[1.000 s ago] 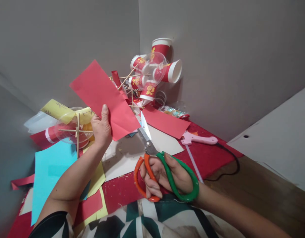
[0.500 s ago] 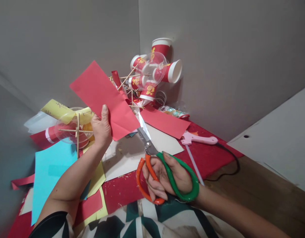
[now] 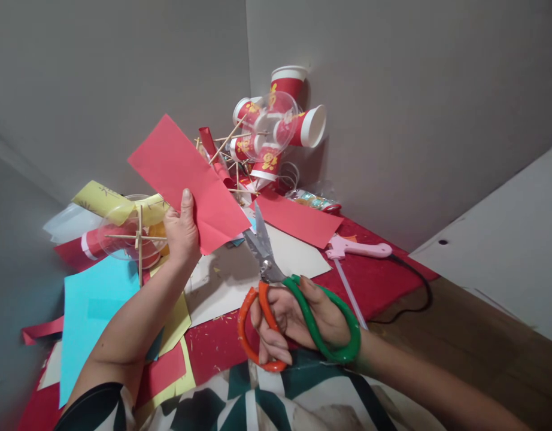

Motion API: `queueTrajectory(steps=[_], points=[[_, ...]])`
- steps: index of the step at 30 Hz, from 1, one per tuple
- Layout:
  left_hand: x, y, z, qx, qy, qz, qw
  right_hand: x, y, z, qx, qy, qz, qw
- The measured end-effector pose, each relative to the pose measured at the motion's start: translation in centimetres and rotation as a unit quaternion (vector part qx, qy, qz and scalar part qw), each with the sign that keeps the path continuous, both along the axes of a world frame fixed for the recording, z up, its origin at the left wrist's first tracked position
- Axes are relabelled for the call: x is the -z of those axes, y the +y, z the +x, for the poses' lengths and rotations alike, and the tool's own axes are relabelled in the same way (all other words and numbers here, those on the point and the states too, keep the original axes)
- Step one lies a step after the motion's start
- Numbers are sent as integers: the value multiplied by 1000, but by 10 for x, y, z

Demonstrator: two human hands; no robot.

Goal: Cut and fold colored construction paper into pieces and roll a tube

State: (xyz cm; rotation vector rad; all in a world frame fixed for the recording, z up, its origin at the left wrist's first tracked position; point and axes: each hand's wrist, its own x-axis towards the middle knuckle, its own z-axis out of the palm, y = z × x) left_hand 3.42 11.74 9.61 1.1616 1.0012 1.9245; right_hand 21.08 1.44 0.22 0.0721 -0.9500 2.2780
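Note:
My left hand (image 3: 182,230) pinches a creased sheet of red paper (image 3: 186,179) near its lower edge, thumb on the near face and the other fingers hidden behind. In my right hand (image 3: 298,317) is a pair of scissors (image 3: 267,270) with one orange and one green handle; my fingers pass through the loops. The blades are parted and point up and away, their tips close to the paper's lower right corner. Whether a blade touches the paper I cannot tell. Behind the blades, another red paper piece (image 3: 298,218) lies partly over a white sheet (image 3: 222,287).
A pink glue gun (image 3: 361,249) with a black cord lies right. Red paper cups (image 3: 303,127) joined around a clear disc stand in the corner. At left are crossed wooden sticks (image 3: 139,237), yellow paper (image 3: 100,200) and blue card (image 3: 94,323). Red cloth (image 3: 213,353) covers the table.
The scissors' blades have spread wider, with the orange handle shifting left. The red sheet has barely moved in my left hand, and the view has shifted slightly.

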Motion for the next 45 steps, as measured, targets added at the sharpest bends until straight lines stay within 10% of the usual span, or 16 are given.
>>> queueTrajectory(steps=[45], points=[[7, 6, -7, -4, 60, -5, 998, 2, 4, 0, 35, -31, -40, 998]])
